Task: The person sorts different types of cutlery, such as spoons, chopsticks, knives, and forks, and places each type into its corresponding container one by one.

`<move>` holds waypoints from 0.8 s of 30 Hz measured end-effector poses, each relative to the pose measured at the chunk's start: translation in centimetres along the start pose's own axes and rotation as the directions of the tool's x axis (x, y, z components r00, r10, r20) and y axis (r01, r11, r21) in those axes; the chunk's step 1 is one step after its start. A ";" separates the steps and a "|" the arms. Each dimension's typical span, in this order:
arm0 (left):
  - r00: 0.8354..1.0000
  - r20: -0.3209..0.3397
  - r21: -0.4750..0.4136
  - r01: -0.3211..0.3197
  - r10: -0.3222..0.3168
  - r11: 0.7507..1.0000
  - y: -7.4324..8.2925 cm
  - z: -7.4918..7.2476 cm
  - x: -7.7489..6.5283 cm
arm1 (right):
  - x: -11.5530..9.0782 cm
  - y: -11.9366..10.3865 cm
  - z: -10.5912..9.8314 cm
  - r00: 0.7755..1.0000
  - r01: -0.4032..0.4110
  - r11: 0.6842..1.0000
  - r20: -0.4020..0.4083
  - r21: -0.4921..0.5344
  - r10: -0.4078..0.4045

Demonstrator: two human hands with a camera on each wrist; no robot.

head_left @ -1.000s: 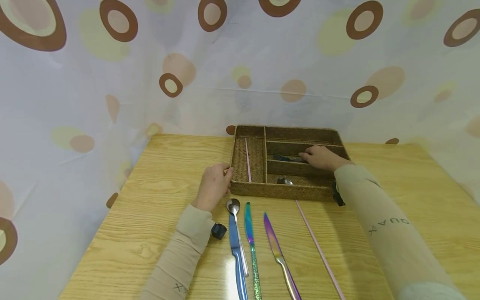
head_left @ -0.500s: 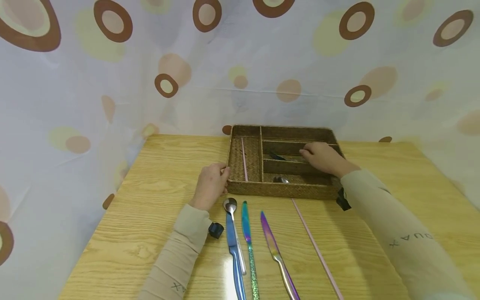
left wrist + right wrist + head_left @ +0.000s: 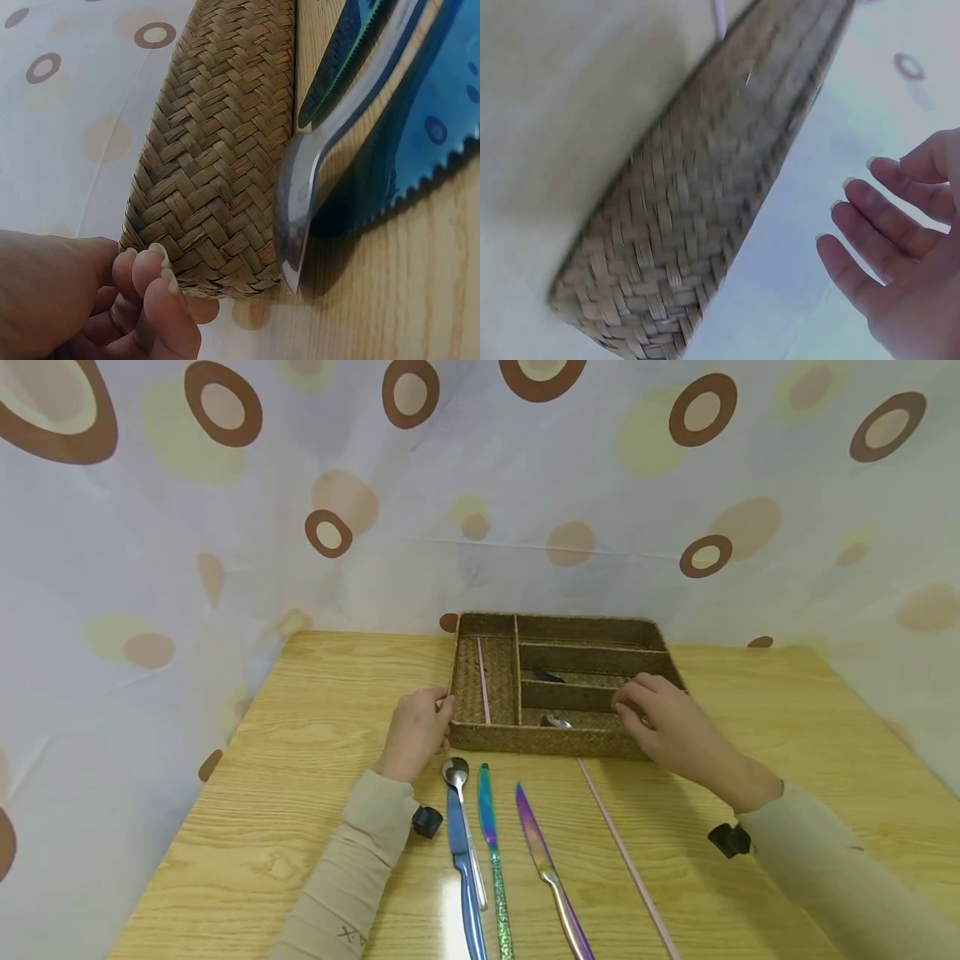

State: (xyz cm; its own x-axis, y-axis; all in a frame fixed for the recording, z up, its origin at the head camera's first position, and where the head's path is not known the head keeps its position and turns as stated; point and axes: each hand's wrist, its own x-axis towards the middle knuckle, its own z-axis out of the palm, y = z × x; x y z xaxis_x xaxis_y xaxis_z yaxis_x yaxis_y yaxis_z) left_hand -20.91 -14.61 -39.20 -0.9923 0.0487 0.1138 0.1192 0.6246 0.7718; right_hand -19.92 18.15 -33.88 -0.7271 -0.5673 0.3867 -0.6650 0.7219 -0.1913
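Note:
A brown woven tray (image 3: 547, 741) with several compartments stands at the back of the table. My left hand (image 3: 414, 732) holds its left front corner; in the left wrist view the thumb and curled fingertips meet at the woven wall. Over the tray's right front side is my right hand (image 3: 675, 727), nothing in it, its fingers loosely bent and spread in the right wrist view. A thin pink stick (image 3: 483, 681) lies in the left compartment, a dark blue piece (image 3: 549, 676) in the middle one. The front compartment holds a spoon (image 3: 557, 721), partly hidden by the tray's front wall.
In front of the tray lie a silver spoon (image 3: 455, 770) across a blue knife (image 3: 467, 902), a teal-green knife (image 3: 492, 852), a rainbow knife (image 3: 540, 852) and another pink stick (image 3: 626, 860). A patterned curtain (image 3: 495, 485) hangs behind the table (image 3: 247, 793).
My right hand has come out of the middle compartment, where the dark blue piece now lies, and moved toward me over the front right side. My left hand stays at the corner.

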 end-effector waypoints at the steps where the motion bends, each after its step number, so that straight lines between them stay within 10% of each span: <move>1: 1.000 0.003 -0.001 0.000 0.000 1.000 0.0 0.0 0.0 | -0.6 -0.4 0.0 1.000 0.019 1.000 -0.010 -0.001 -0.019; 14: 1.000 0.000 0.001 -0.002 0.002 1.000 0.0 0.0 -0.1 | -7.2 -3.7 1.4 0.990 0.051 0.994 0.124 0.099 -0.064; 24: 0.999 -0.017 0.016 -0.032 0.032 0.999 0.2 0.0 -0.2 | -9.4 -4.5 2.5 0.906 -0.041 0.959 0.416 0.282 -0.084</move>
State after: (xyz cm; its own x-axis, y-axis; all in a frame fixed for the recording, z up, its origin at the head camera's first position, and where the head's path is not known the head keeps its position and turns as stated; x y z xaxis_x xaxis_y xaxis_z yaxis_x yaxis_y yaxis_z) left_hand -20.72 -14.52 -39.06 -0.9873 0.0559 0.1489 0.1502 0.6349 0.7578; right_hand -10.54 19.26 -38.95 -0.6738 -0.7389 -0.0089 -0.6559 0.6035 -0.4534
